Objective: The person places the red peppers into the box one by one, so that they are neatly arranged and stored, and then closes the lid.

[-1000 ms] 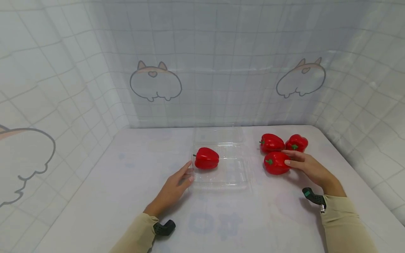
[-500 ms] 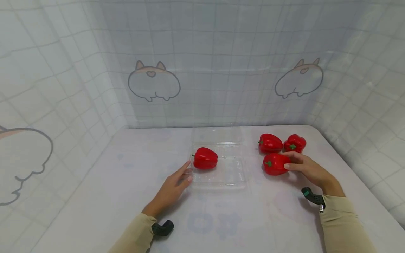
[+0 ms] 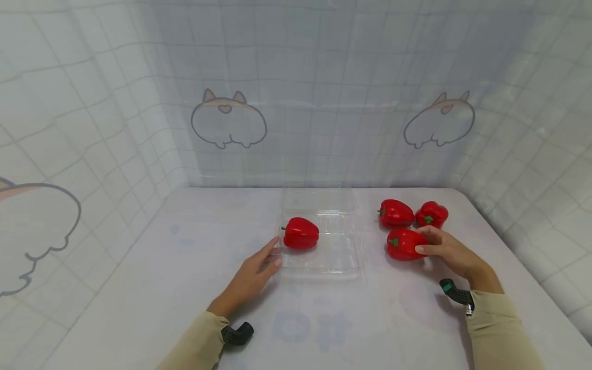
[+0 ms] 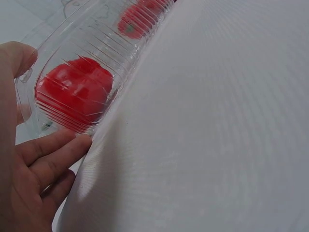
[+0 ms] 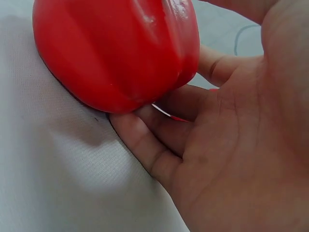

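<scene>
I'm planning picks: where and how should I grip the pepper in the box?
I'd probably grip the pepper across its rounded middle, from above: it lies on its side, stem pointing left, at the left end of the open box.

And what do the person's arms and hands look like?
Left hand and right hand bare, no gloves. Plain beige sleeves down to the wrists. Each wrist wears a bent black device; the right one shows a green patch.

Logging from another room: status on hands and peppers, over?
Right hand grips red pepper. Left hand touches clear container, second pepper inside. Nothing seen between red pepper and clear container.
</scene>
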Motion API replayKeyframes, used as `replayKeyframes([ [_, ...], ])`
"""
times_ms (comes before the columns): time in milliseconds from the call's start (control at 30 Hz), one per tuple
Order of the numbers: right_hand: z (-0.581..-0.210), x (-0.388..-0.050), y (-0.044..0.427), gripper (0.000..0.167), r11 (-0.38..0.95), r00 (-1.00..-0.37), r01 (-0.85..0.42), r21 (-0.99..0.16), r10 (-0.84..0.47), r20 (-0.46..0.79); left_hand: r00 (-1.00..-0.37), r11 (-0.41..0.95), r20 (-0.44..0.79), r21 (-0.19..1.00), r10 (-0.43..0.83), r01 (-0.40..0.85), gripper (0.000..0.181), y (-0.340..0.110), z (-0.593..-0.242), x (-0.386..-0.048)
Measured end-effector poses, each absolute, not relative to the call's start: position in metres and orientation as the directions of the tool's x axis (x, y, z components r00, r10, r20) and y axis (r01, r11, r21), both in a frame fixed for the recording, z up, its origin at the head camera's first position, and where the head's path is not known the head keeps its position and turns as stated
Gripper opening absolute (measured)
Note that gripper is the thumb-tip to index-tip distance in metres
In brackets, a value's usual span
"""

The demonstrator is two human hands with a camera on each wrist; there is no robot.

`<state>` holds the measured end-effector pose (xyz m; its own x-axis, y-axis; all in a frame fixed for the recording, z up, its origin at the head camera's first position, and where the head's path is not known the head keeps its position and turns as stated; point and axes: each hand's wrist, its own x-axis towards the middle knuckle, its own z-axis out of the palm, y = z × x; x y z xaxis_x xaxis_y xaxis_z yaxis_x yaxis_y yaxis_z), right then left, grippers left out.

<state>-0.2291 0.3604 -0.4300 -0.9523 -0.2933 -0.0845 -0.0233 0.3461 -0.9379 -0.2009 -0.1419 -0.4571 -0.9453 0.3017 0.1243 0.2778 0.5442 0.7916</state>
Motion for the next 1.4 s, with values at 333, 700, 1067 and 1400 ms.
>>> replayKeyframes([
  [333, -0.431, -0.227, 0.358, 0.068, 0.340, -0.957, -0.026, -0.940, -0.279, -0.075, -0.946, 0.547, 0.121, 0.791, 0.300, 0.275, 0.064, -0.143, -0.457, -0.200],
  [700, -0.429, -0.231, 0.348, 0.073, 0.244, -0.954, -0.011, -0.970, -0.294, -0.063, -0.951, 0.561, 0.113, 0.785, 0.288, 0.263, 0.063, -0.144, -0.459, -0.201],
  [1067, -0.419, -0.233, 0.339, 0.074, 0.207, -0.951, -0.028, -0.978, -0.308, -0.038, -0.950, 0.551, 0.126, 0.789, 0.285, 0.271, 0.064, -0.144, -0.459, -0.202],
  [1400, -0.411, -0.233, 0.330, 0.072, 0.204, -0.955, -0.046, -0.978, -0.297, -0.017, -0.951, 0.544, 0.118, 0.797, 0.285, 0.262, 0.064, -0.139, -0.460, -0.200],
])
